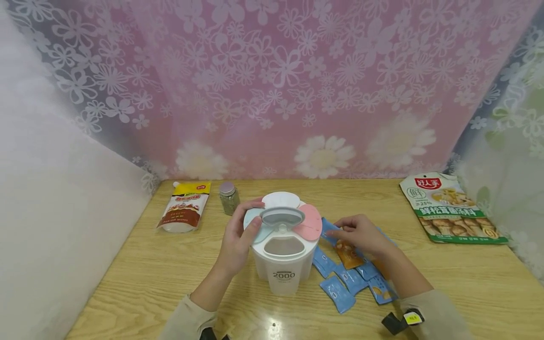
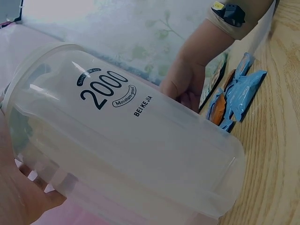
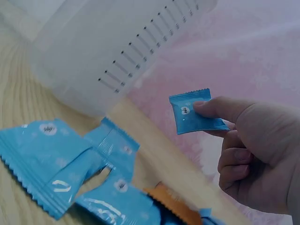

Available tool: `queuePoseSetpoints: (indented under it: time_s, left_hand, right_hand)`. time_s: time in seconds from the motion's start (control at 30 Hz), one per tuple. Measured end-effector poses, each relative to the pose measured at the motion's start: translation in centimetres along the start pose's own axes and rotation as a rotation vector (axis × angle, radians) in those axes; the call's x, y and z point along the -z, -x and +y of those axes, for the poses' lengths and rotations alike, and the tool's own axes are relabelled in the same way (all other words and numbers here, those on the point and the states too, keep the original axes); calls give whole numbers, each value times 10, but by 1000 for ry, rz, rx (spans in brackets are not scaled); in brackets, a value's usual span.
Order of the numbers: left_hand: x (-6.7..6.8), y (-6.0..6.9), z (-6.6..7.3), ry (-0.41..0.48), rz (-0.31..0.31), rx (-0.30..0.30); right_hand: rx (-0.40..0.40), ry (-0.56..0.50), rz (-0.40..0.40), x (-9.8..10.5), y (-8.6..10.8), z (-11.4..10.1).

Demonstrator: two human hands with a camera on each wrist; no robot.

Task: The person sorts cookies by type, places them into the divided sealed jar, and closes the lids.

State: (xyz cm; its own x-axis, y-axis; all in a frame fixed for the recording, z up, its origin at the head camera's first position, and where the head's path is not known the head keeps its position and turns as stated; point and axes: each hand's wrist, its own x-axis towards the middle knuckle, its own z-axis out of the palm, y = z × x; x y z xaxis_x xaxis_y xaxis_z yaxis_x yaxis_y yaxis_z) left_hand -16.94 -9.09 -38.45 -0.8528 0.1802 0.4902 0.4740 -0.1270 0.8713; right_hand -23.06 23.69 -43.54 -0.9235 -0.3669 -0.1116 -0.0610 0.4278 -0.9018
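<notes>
Beside the translucent container (image 1: pixel 284 282), just off the pink lid section, the right hand (image 1: pixel 361 236) has one blue packet (image 3: pixel 190 119) pinched between thumb and finger, other fingers curled in, clear of the loose blue packets (image 3: pixel 44 147) on the table (image 1: pixel 170 283)! And the left hand (image 1: pixel 239 236) grips the container's top, thumb on the pale-blue lid section, fingers round the side. Up stands the grey flap (image 1: pixel 282 217), its opening (image 1: pixel 284 246) uncovered in front. Good form here, I'd judge: a light pinch near the packet's edge, a firm left hold against tipping, both thumbs off that flap.

Over to the views: only the head camera gives us the lid's sections. The right wrist shows the pinch up close, plus scale marks down the container; the left wrist reads "BEI KE JIA", but the container hides the right fingertips.
</notes>
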Motion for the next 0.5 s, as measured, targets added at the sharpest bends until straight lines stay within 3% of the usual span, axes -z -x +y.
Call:
queuePoseSetpoints:
  time_s: [0.13, 0.33, 0.5]
  left_hand:
    - [0, 1, -1, -4, 7, 5]
    - [0, 0, -1, -7, 6, 4]
    - [1, 0, -3, -2, 0, -7]
  right_hand:
    - [44, 57, 33, 5, 8, -16]
    - [116, 49, 138, 15, 23, -37]
    - [166, 30, 171, 23, 38, -55]
